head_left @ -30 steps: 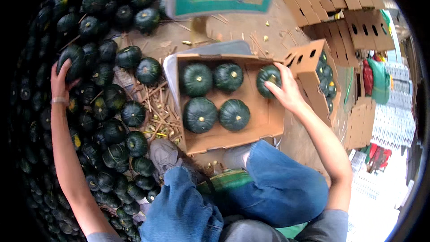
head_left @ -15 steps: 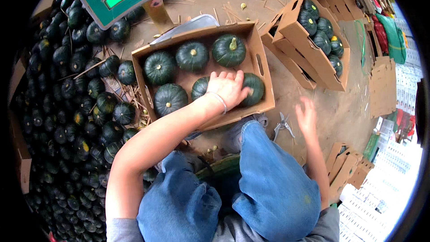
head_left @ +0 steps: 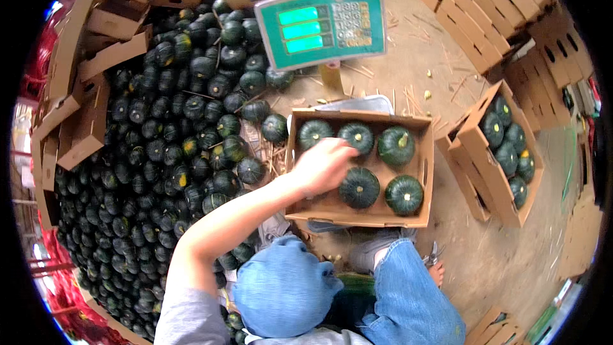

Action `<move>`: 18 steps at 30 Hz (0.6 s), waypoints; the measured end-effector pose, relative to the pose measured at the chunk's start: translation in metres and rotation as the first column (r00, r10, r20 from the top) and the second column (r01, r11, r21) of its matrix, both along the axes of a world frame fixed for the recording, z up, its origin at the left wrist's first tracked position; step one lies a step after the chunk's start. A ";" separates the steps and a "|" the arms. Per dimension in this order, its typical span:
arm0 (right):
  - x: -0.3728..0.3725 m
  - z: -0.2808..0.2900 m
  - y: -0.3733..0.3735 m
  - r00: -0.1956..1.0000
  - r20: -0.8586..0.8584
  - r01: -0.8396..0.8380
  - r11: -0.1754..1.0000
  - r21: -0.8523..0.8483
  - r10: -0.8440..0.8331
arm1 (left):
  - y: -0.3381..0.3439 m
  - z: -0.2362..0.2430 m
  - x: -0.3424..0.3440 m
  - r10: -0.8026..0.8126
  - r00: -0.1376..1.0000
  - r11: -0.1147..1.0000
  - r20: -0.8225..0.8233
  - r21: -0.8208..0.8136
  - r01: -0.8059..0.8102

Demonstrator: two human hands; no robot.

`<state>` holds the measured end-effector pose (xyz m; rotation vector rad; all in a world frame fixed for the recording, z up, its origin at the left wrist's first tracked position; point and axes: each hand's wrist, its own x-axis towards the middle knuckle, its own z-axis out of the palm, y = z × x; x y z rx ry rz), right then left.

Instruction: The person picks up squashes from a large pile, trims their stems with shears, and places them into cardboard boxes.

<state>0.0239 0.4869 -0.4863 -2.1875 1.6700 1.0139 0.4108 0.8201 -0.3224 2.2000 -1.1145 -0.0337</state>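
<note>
An open cardboard box point(head_left: 424, 179) in front of me holds several round dark green kabocha squashes, one with a thick pale stem point(head_left: 396, 145). My left hand point(head_left: 327, 165), slightly blurred, hovers over the box with loosely stretched fingers and nothing visible in them. It is nearest to the upper middle squash point(head_left: 355, 138) and the lower middle squash point(head_left: 359, 188). My left forearm covers the box's lower left corner. Beside my right knee, a few fingers of my right hand point(head_left: 437, 273) show just below pruning shears point(head_left: 433, 255); whether they grip them is hidden.
A large heap of squashes point(head_left: 159, 185) fills the left. Behind the box stands a green weighing scale display point(head_left: 322, 29); its metal platform point(head_left: 357, 105) shows under the box. At right, a tilted carton point(head_left: 476, 147) holds squashes. Flattened cartons point(head_left: 472, 22) stack behind.
My left hand has moved left, off the squashes in the box's lower right. My right hand has lowered beside my knee, close to the shears. The view has swung left.
</note>
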 end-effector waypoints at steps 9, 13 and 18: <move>-0.004 0.076 -0.003 0.720 0.685 -0.153 0.988 -0.001 0.112 | -0.113 -0.043 0.054 -0.283 0.959 0.927 0.019 0.262 0.269; 0.144 0.180 0.036 0.544 0.733 -0.520 0.850 -0.089 0.409 | -0.091 -0.061 0.057 -0.125 0.988 0.974 0.090 0.200 0.105; 0.263 0.208 0.054 0.204 0.361 -0.870 0.337 -0.360 0.910 | -0.092 -0.057 0.054 -0.077 0.993 0.997 0.085 -0.024 0.080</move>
